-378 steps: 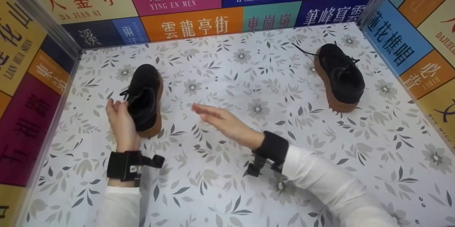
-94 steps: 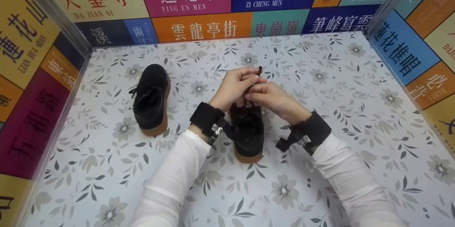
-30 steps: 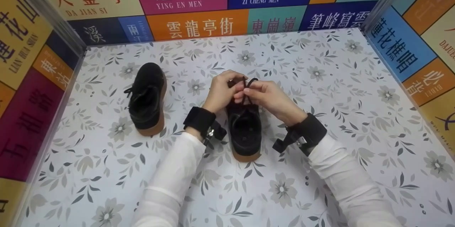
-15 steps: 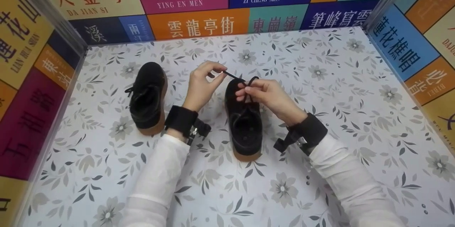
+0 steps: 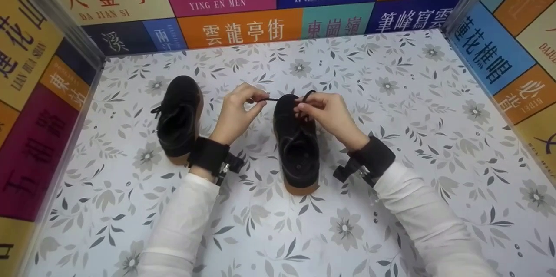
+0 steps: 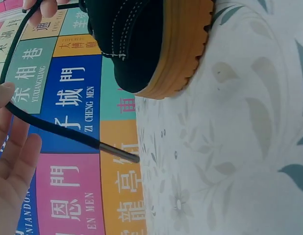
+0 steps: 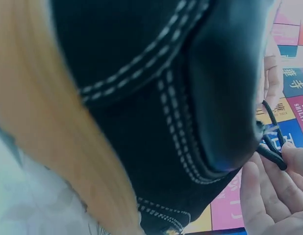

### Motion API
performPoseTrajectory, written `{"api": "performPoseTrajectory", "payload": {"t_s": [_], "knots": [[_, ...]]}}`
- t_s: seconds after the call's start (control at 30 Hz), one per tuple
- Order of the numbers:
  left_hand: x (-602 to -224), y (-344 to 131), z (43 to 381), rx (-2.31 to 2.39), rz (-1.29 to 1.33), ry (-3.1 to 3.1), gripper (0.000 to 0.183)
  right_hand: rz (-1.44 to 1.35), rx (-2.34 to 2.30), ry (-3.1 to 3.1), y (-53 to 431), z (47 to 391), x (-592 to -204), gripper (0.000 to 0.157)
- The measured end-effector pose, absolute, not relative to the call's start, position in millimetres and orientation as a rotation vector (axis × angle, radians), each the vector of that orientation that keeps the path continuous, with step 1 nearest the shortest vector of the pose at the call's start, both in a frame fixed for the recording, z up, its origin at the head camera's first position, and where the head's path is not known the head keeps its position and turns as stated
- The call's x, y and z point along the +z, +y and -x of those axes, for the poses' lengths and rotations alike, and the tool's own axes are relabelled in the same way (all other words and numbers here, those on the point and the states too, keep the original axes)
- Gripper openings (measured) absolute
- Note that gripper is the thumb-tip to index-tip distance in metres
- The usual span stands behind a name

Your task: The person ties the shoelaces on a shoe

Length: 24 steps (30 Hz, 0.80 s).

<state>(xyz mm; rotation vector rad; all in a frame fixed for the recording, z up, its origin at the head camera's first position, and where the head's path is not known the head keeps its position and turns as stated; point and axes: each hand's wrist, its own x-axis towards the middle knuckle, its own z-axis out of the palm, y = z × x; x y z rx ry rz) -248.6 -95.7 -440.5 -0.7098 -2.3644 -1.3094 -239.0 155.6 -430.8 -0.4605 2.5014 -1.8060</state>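
A black shoe [image 5: 299,168] with a tan sole stands in the middle of the floral surface, toe pointing away. My left hand [image 5: 234,112], left of its toe, pinches one shoelace [image 5: 272,99] between thumb and finger. In the left wrist view the lace [image 6: 53,128] runs past that thumb, its metal-coloured tip [image 6: 119,152] hanging free. Over the shoe's front, my right hand [image 5: 332,114] pinches a lace loop [image 5: 309,93] that sticks up above the fingertips. The right wrist view has the shoe's stitched side [image 7: 141,122] up close, with the bent lace [image 7: 271,155] at the fingers.
A second black shoe [image 5: 179,112], its lace tied at the side, stands to the left, partly behind my left wristband [image 5: 209,155]. Colourful lettered panels [image 5: 241,29] wall the back and both sides of the flower-patterned surface [image 5: 391,138].
Since 12.6 s ago, the far-right shoe has come to the middle, and my left hand has left the other shoe. Over the last second it has drawn a lace leftward; my right hand barely moved.
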Motion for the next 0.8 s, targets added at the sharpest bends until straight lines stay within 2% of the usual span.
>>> {"api": "performPoseTrajectory", "payload": {"t_s": [0.53, 0.8], "knots": [[-486, -97, 244, -1.302, 0.659, -2.537, 0.010, 0.312, -1.786, 2.557, 159, 241, -437, 0.015], [-484, -104, 236, -1.227, 0.497, -2.713, 0.012, 0.218, -1.947, 2.299, 161, 242, -437, 0.013]]}}
